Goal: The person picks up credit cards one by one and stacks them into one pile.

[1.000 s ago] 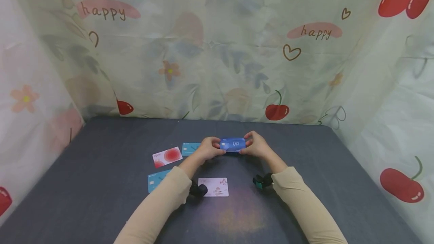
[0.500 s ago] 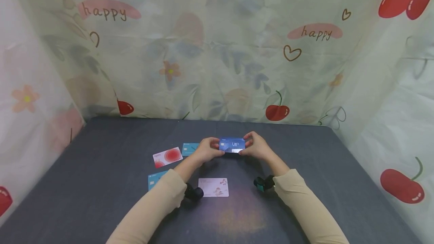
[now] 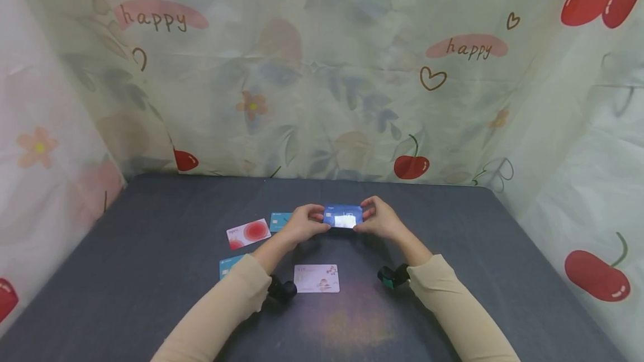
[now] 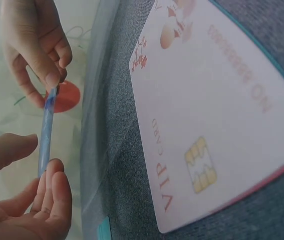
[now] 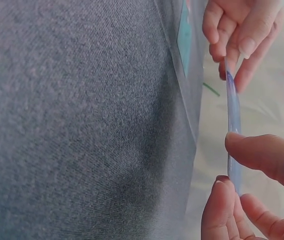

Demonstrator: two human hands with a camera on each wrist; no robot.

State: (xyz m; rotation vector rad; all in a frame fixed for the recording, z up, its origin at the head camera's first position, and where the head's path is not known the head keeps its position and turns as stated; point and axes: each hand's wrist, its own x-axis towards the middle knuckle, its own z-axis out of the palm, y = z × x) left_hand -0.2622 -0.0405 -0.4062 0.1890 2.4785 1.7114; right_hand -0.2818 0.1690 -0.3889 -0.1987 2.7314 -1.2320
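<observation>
A blue VIP card (image 3: pixel 343 211) is held up off the table between both hands, its printed face toward the head camera. My left hand (image 3: pixel 304 223) holds its left end with thumb and fingers. At the other end, my right hand (image 3: pixel 383 220) pinches it. Bright glare covers part of the lettering. Seen nearly edge-on in the left wrist view, the blue card (image 4: pixel 46 135) spans the gap between the hands. A pale pink VIP card (image 3: pixel 317 278) with a gold chip lies nearer me, between the forearms.
On the left of the dark table (image 3: pixel 151 272) lie a red-and-white card (image 3: pixel 249 233) and two teal cards, the far one (image 3: pixel 279 221) partly behind my left hand, the near one (image 3: pixel 229 266) partly under my left sleeve. Patterned curtains (image 3: pixel 322 99) enclose the table.
Both hands and the blue card have drifted slightly left. Glare has spread over the card's lettering. My left forearm has swung left, uncovering the whole pale pink card.
</observation>
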